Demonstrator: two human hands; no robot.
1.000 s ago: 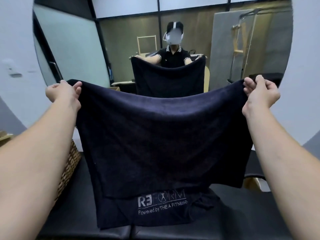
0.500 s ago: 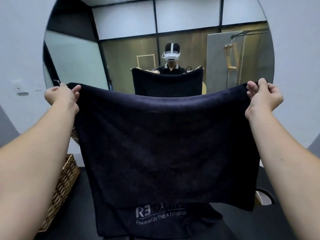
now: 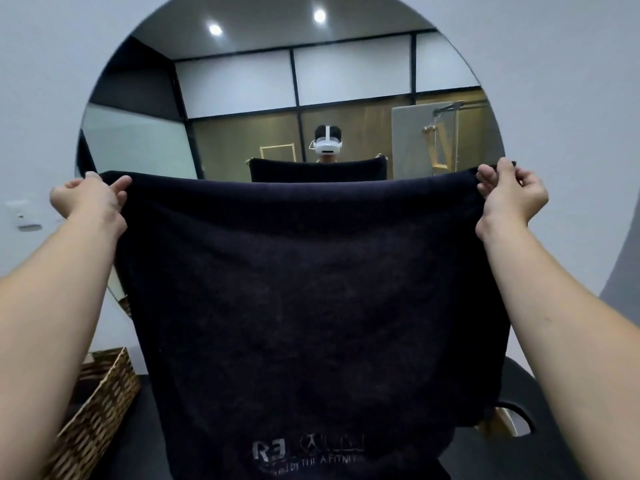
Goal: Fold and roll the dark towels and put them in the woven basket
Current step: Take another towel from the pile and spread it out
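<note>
Your left hand point(image 3: 90, 199) and right hand point(image 3: 509, 195) each pinch one top corner of the dark towel point(image 3: 311, 299), which hangs flat between them, its long edge running level from hand to hand. The woven basket point(image 3: 93, 410) stands below the towel's left corner, nearer your left hand.

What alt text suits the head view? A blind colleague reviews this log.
Two hands, left and right, hold a dark towel spread by its top corners before a round mirror. A woven basket stands lower left.
</note>
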